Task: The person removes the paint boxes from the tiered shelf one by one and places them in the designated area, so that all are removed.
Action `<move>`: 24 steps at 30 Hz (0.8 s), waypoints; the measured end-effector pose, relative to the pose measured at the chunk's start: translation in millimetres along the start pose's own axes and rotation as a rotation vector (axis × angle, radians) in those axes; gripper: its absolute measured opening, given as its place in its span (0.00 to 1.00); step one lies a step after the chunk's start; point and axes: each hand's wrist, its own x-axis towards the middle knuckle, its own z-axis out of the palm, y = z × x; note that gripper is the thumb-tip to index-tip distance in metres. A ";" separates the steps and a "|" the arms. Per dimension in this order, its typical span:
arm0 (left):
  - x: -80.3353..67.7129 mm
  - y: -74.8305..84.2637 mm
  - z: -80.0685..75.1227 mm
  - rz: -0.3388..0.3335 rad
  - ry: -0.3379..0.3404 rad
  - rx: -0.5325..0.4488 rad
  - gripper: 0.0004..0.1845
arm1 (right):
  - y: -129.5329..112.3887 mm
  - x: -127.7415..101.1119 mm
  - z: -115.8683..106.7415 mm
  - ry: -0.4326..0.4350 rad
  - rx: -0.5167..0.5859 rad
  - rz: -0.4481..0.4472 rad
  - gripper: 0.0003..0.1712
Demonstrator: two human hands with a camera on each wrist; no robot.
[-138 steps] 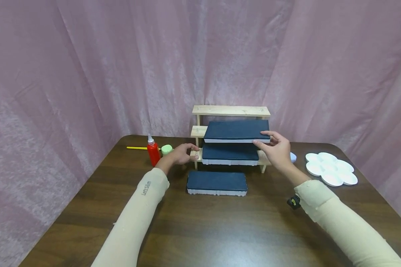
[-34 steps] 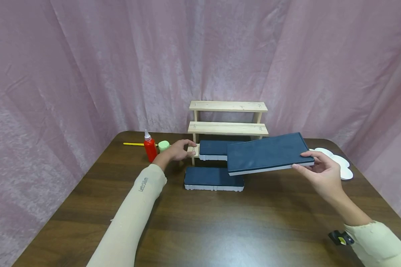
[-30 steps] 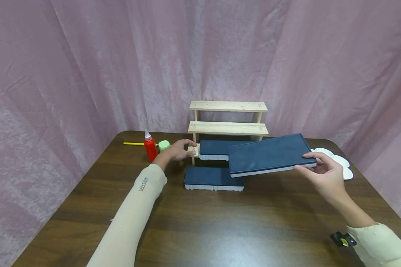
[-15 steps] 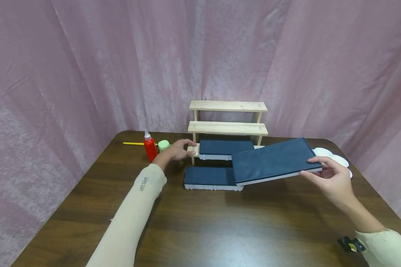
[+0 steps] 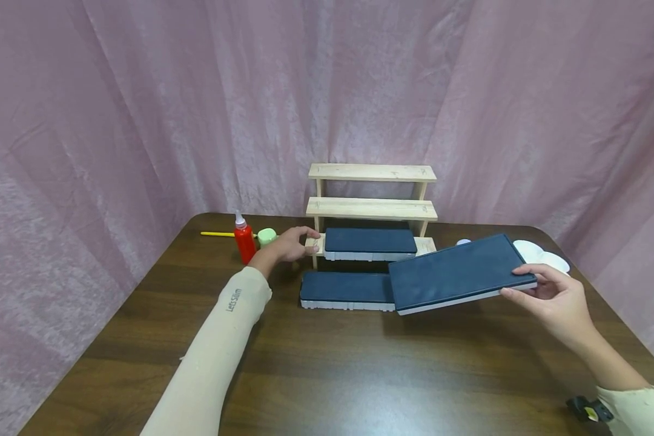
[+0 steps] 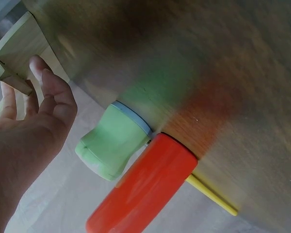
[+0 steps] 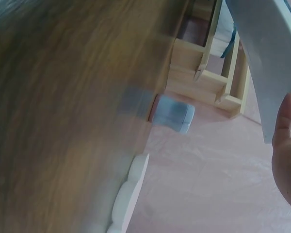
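1. Right now the right hand (image 5: 556, 297) grips one end of a flat dark blue box with a white edge (image 5: 460, 272). Its thumb lies on top and its fingers curl under.
2. That blue box sticks out from the hand toward 10 o'clock. It is up in the air above the brown wooden table (image 5: 327, 369) and tilted, with the hand's end a bit higher.
3. Its far end hangs just above the right end of a second dark blue box lying flat on the table (image 5: 344, 289).
4. A third dark blue box (image 5: 370, 241) lies on the lowest step of the small light wooden shelf with three steps (image 5: 372, 208), at 11 o'clock from the right hand.
5. The left hand (image 5: 290, 245) rests on the left end of that lowest step, with its fingers loosely bent against the wood.
6. Just at 9 o'clock from the left hand stand a red squeeze bottle with a white tip (image 5: 244, 240) and a little light green bottle (image 5: 267, 237). A thin yellow stick (image 5: 217, 234) lies behind them.
7. A white paint tray with round cups (image 5: 542, 257) sits at 12 o'clock from the right hand, partly hidden by the held box. The right wrist view shows a small pale blue jar (image 7: 172, 113) near the shelf's foot.
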 end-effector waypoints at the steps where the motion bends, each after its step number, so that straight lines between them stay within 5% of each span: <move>1: -0.1 0.0 -0.3 0.003 0.000 0.003 0.23 | 0.6 -0.5 -1.3 -0.001 -0.001 0.001 0.26; 24: -0.8 -0.8 0.1 -0.003 -0.002 -0.007 0.22 | 12.9 -5.5 -16.1 0.000 -0.337 0.092 0.24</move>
